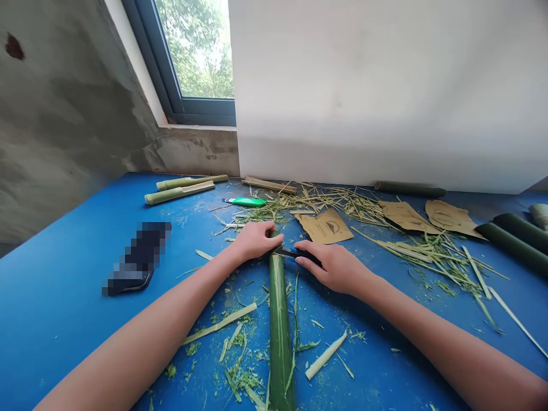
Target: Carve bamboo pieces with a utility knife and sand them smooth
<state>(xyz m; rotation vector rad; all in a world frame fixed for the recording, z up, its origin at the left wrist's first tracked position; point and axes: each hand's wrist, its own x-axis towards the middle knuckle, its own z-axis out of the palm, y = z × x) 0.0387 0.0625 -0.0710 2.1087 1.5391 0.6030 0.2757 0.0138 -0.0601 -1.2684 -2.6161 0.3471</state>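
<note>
The right hand [336, 267] curls closed around a black-handled knife [309, 255], blade at a long green bamboo stem [278, 319] streaked pale lengthwise; the left hand [252, 240] clasps its far end. The stem runs toward the blue worktop's [64, 285] near edge, amid curled shavings [240, 377]; split bamboo pieces [171, 194] lie near the far-left corner.

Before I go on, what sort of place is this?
Probably a makeshift craft workroom: a broad blue tabletop littered with thin yellow-green bamboo shavings, a long dark-green bamboo pole partly stripped, and a patchy grey cement wall.
</note>
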